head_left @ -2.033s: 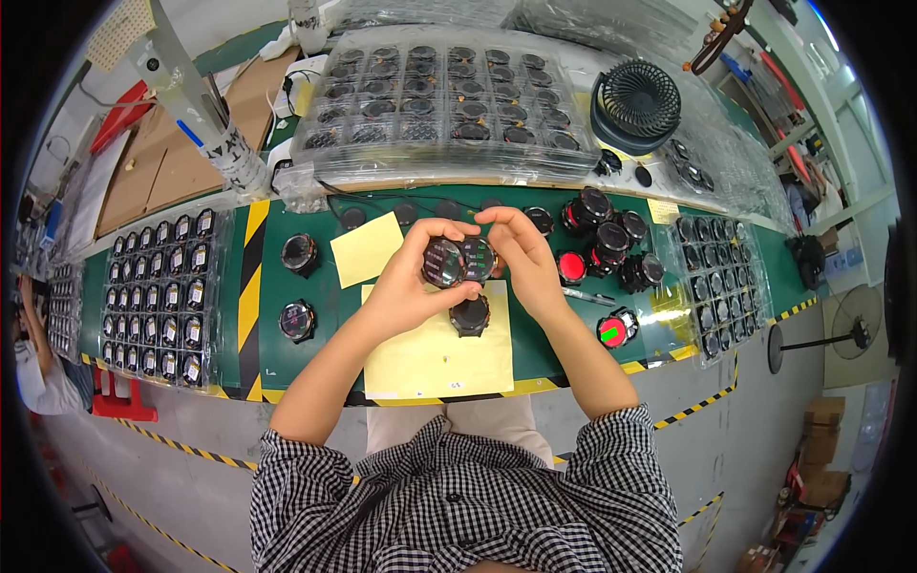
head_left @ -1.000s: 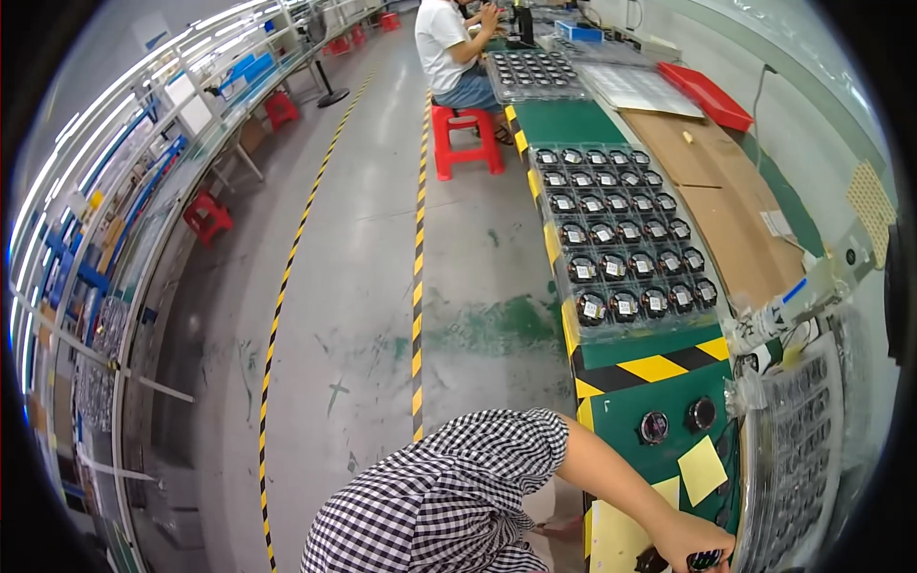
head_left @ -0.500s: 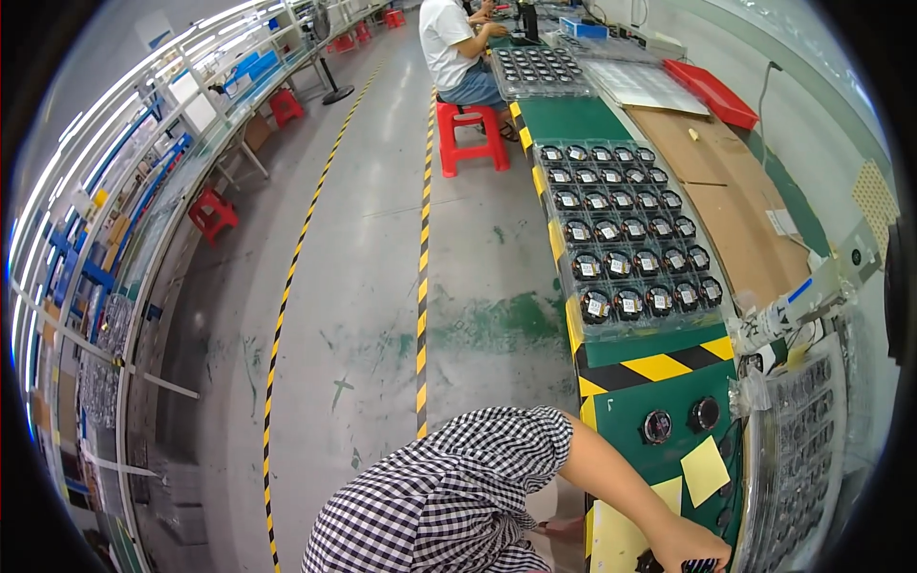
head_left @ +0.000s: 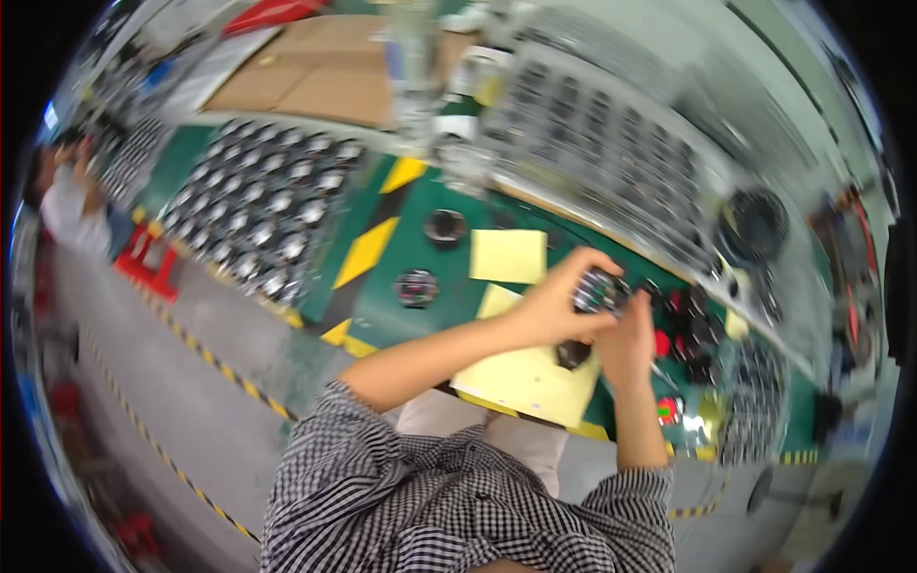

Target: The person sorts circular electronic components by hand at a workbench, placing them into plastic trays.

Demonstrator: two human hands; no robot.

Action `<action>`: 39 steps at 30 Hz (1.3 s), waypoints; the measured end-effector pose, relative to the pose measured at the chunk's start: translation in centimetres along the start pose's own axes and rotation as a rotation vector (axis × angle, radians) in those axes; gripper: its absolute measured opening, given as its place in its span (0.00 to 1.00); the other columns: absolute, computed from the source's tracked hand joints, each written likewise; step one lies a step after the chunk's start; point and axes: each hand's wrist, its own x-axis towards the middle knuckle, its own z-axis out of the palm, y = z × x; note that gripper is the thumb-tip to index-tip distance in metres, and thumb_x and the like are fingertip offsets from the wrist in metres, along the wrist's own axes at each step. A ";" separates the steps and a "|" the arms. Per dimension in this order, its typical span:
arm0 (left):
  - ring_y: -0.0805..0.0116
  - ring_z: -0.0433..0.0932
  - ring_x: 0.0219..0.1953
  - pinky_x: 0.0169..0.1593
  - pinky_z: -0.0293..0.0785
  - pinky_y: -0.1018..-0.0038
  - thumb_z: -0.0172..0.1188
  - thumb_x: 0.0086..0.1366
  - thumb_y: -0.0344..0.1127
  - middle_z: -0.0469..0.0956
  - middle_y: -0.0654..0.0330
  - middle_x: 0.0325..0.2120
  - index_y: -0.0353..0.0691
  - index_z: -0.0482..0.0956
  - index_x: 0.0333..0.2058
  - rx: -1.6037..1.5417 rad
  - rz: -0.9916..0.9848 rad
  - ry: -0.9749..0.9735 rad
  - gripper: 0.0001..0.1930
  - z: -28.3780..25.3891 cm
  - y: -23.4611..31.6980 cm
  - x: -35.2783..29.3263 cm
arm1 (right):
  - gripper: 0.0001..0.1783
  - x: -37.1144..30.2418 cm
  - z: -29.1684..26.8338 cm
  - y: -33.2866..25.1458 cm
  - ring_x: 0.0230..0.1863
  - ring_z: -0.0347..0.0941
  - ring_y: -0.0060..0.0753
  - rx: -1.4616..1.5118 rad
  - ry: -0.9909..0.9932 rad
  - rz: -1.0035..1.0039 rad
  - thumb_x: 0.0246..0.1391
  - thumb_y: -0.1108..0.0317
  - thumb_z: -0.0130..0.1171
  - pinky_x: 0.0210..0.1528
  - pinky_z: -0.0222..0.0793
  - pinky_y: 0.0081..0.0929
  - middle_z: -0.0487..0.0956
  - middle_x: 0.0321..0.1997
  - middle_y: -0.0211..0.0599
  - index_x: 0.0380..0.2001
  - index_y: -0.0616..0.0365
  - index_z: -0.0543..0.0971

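My left hand (head_left: 549, 307) is closed around a round black device (head_left: 598, 290) whose open face shows small electronic parts. My right hand (head_left: 629, 334) comes up from the other side, its fingers pressed at the device's right edge; blur hides their exact grip. Below the held piece, a dark round part (head_left: 573, 354) rests at the edge of a large yellow sheet (head_left: 525, 384). A smaller yellow sheet (head_left: 509, 256) lies farther back on the green mat. Left of the sheets are a plain black round part (head_left: 445, 227) and another round part with its inside showing (head_left: 417, 286).
Black and red parts (head_left: 695, 329) cluster right of my hands, near a small bright-coloured display (head_left: 669, 411). Clear trays of parts (head_left: 602, 124) stand behind. A filled tray (head_left: 263, 201) lies left past striped tape (head_left: 368, 253). Another person (head_left: 76, 210) sits far left by a red stool (head_left: 148, 260).
The view has swung right toward the bench in front of me. Both hands now show, with the round device between them; earlier one arm reached to the lower right edge.
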 end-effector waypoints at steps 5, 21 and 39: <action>0.52 0.66 0.61 0.59 0.65 0.67 0.69 0.49 0.26 0.65 0.45 0.57 0.41 0.64 0.49 0.140 0.052 0.023 0.29 0.8 -2.3 0.6 | 0.26 -0.7 -0.1 -0.9 0.51 0.71 0.35 0.337 -0.120 0.164 0.67 0.50 0.35 0.46 0.68 0.32 0.73 0.53 0.38 0.57 0.56 0.66; 0.78 0.74 0.21 0.20 0.66 0.83 0.56 0.62 0.25 0.71 0.55 0.51 0.41 0.68 0.41 0.009 -0.179 0.203 0.10 -0.7 -1.7 1.3 | 0.24 0.2 -1.5 -1.8 0.40 0.70 0.35 0.433 0.015 0.103 0.66 0.53 0.38 0.44 0.68 0.31 0.74 0.50 0.45 0.55 0.58 0.66; 0.64 0.71 0.10 0.11 0.65 0.77 0.42 0.60 0.55 0.73 0.40 0.49 0.33 0.59 0.60 -1.132 -0.246 -0.283 0.36 -2.8 -1.5 1.5 | 0.43 -0.6 -0.5 -2.0 0.48 0.71 0.43 -1.204 0.020 -0.827 0.43 0.69 0.67 0.53 0.66 0.36 0.74 0.50 0.47 0.62 0.62 0.59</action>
